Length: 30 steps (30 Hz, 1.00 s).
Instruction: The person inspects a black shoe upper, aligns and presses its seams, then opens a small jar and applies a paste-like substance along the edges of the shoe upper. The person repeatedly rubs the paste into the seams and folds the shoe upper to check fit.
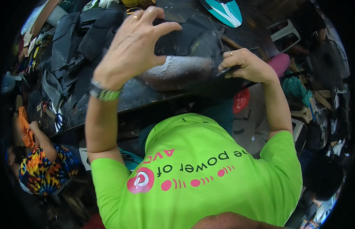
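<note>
Over the worktable, my left hand (133,47) is spread, with thumb and forefinger wide apart. Its thumb tip is at the top of a worn, rounded block (185,68), whitish above and brown below, near the table's front edge. The other fingers curl down by a dark sheet of material (177,40). At the block's right end, my right hand (244,66) is closed, pinching a thin dark object whose kind I cannot make out. Blurred black material (219,87) hangs just below that hand.
Black cut pieces (85,42) pile up on the table's left. A teal piece with white stripes (225,11) lies at the far side, and a wooden-handled tool (231,42) is near my right hand. Another person in a colourful shirt (45,166) is at lower left. Plastic chairs (286,36) stand right.
</note>
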Tool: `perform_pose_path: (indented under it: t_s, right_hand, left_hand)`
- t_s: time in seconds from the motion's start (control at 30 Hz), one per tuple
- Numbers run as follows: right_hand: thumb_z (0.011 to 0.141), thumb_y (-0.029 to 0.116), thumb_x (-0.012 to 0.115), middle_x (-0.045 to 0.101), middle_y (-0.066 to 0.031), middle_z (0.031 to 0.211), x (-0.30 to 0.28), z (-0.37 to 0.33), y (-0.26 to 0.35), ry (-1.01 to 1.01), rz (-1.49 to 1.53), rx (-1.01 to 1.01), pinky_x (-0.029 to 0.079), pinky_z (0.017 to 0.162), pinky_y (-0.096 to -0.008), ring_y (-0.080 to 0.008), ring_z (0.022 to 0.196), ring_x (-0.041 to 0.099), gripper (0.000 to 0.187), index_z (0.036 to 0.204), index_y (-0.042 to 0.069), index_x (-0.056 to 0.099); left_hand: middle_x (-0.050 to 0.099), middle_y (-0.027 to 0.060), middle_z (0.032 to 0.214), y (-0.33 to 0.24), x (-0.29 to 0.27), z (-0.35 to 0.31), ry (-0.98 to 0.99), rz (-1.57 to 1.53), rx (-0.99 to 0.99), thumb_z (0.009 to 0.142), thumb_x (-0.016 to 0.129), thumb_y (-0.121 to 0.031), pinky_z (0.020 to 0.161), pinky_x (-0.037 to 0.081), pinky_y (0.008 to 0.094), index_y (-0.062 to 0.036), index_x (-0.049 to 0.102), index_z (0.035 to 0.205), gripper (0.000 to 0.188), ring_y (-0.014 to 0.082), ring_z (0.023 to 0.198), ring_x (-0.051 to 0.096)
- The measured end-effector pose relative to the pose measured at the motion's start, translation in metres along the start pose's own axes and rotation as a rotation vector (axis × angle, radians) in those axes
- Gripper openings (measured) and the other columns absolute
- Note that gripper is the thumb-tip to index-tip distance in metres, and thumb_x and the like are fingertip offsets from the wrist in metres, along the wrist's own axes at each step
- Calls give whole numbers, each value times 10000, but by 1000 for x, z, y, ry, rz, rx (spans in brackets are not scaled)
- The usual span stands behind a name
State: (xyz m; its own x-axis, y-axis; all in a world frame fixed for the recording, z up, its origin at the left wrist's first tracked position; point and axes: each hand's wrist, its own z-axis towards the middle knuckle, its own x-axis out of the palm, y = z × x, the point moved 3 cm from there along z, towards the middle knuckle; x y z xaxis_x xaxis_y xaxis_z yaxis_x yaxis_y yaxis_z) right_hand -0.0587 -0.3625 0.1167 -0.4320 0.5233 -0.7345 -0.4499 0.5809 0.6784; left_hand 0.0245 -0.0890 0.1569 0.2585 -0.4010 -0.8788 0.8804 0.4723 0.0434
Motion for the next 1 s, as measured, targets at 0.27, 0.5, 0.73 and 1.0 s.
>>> perform_pose_path:
  t_s: [0.27,0.5,0.73,1.0]
  right_hand:
    - [730,-19,778,715,-56,926,4,-7,-15,-13,652,95,506,838,-279,-130,887,651,258,980,-42,719]
    - [710,33,829,722,-36,897,51,23,-33,-86,811,297,523,829,-273,-113,830,660,319,1012,-7,734]
    - [693,53,853,718,-35,864,54,48,-29,-80,906,350,526,788,-263,-114,800,661,302,968,10,736]
    - [704,118,862,712,-41,855,55,58,-23,-103,521,385,515,769,-272,-107,800,634,344,996,-1,725]
  left_hand:
    - [556,99,1385,-3,43,-18,542,-38,270,766,628,68,1252,198,458,-135,758,1006,340,250,1404,412]
    - [536,141,1414,-15,58,-71,303,-334,-50,710,647,154,1187,342,462,-69,699,1041,403,316,1409,412]
    - [577,163,1350,-46,71,-97,101,-1125,-274,774,661,11,1068,442,388,19,603,1238,468,298,1257,567]
    - [692,140,1119,-82,88,-104,80,-1528,-1082,748,841,-65,903,535,316,37,662,1180,479,202,1011,674]
